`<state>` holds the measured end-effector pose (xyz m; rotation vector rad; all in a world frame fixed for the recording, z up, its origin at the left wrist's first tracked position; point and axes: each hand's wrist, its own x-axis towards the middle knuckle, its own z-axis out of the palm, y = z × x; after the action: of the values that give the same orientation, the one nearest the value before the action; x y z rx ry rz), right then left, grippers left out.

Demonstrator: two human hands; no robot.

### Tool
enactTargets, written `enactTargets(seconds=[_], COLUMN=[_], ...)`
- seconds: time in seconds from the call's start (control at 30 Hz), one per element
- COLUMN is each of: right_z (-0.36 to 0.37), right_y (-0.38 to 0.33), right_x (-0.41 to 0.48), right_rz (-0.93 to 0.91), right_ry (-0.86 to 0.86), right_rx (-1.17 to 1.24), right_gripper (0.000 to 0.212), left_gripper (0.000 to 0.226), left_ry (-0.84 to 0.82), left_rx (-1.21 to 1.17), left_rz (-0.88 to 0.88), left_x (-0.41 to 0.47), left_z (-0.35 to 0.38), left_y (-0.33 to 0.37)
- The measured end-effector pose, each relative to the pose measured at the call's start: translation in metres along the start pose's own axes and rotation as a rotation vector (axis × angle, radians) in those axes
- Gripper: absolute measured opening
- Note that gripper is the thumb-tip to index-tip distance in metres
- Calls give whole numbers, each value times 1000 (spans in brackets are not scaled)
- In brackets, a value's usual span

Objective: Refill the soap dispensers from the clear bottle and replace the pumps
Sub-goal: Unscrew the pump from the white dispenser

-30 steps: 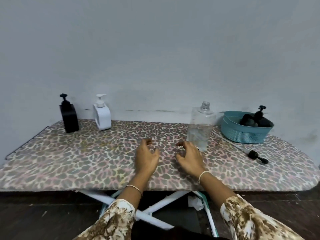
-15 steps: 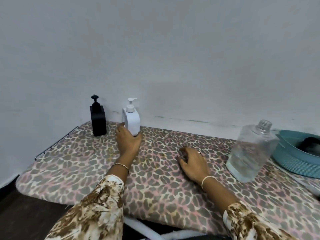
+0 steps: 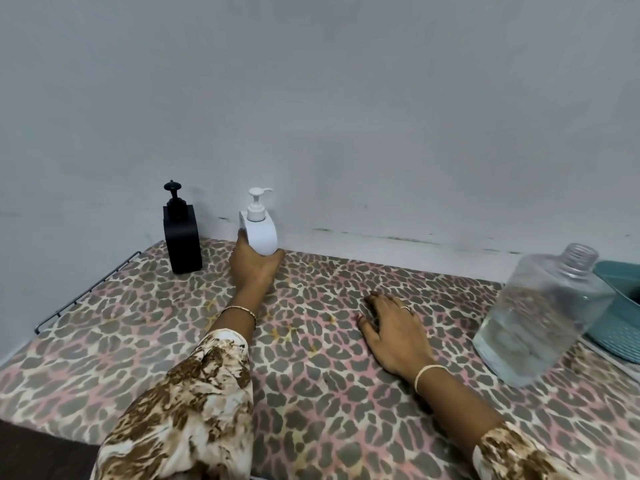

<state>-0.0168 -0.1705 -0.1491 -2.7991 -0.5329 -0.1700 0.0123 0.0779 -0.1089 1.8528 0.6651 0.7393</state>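
A white soap dispenser [image 3: 260, 230] with its pump on stands at the back of the board against the wall. My left hand [image 3: 254, 268] wraps around its lower part, thumb on one side and fingers on the other. To its left stands a black soap dispenser [image 3: 182, 237], pump fitted. The clear bottle [image 3: 540, 320], uncapped and partly filled with clear liquid, stands at the right. My right hand [image 3: 394, 329] lies flat on the leopard-print cover [image 3: 138, 341], fingers spread, holding nothing.
A teal basket [image 3: 620, 306] sits at the right edge, behind the clear bottle. A wire rail [image 3: 86, 289] runs along the board's left end. The wall rises directly behind the dispensers.
My left hand has reached from the middle of the board to the white dispenser and closed around its base. The view has swung left. My right hand stays flat on the cover.
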Motion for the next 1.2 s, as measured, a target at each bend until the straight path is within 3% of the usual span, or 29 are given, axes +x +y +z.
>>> enactTargets(seconds=[0.27, 0.43, 0.67, 0.93, 1.2], right_z=[-12, -25, -54, -89, -103], right_y=[-7, -10, -9, 10, 25], right_x=[-8, -29, -62, -86, -97], right_rz=[4, 18, 74, 141, 159], right_ry=[24, 87, 303, 405, 481], right_rx=[19, 115, 397, 604, 629], right_gripper=[51, 50, 51, 53, 34], left_gripper=[48, 50, 47, 39, 64], left_ry=[-92, -312, -640, -838, -895], left_rx=[-204, -247, -272, -294, -308], left_rz=[-48, -30, 75, 74, 12], left_x=[-46, -88, -154, -202, -231], left_z=[-8, -10, 0, 15, 28], left_y=[21, 31, 37, 46, 58])
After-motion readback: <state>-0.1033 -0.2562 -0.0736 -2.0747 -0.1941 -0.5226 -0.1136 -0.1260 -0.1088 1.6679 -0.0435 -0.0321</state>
